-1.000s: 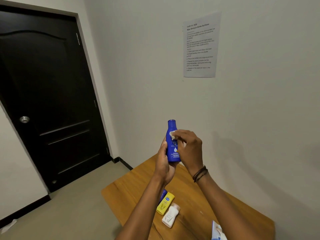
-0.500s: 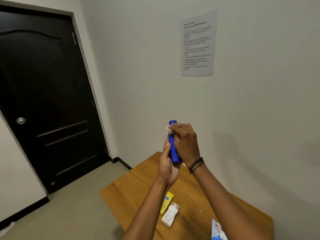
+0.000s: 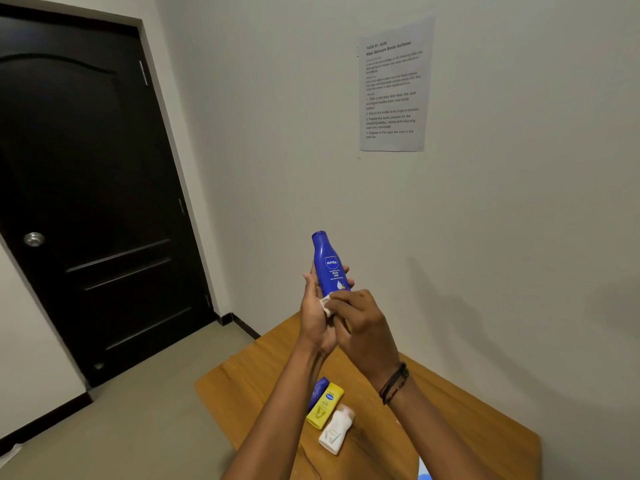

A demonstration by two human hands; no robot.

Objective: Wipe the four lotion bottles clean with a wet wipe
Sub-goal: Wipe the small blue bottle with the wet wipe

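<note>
A tall blue lotion bottle (image 3: 327,263) stands upright in the air, its label facing me. My left hand (image 3: 313,315) grips its lower body from the left. My right hand (image 3: 360,323) pinches a small white wet wipe (image 3: 326,304) against the bottle's base. On the wooden table (image 3: 263,375) below lie a small blue bottle (image 3: 318,391), a yellow bottle (image 3: 325,405) and a white bottle (image 3: 337,429), side by side. My left forearm hides part of the small blue one.
A blue-and-white pack (image 3: 424,471) shows at the table's near edge. A white wall with a printed sheet (image 3: 393,88) stands behind. A black door (image 3: 86,188) is on the left, with grey floor (image 3: 138,427) beside the table.
My right hand slid the wipe from the bottle's cap down to its base. The bottle turned so its label faces me again.
</note>
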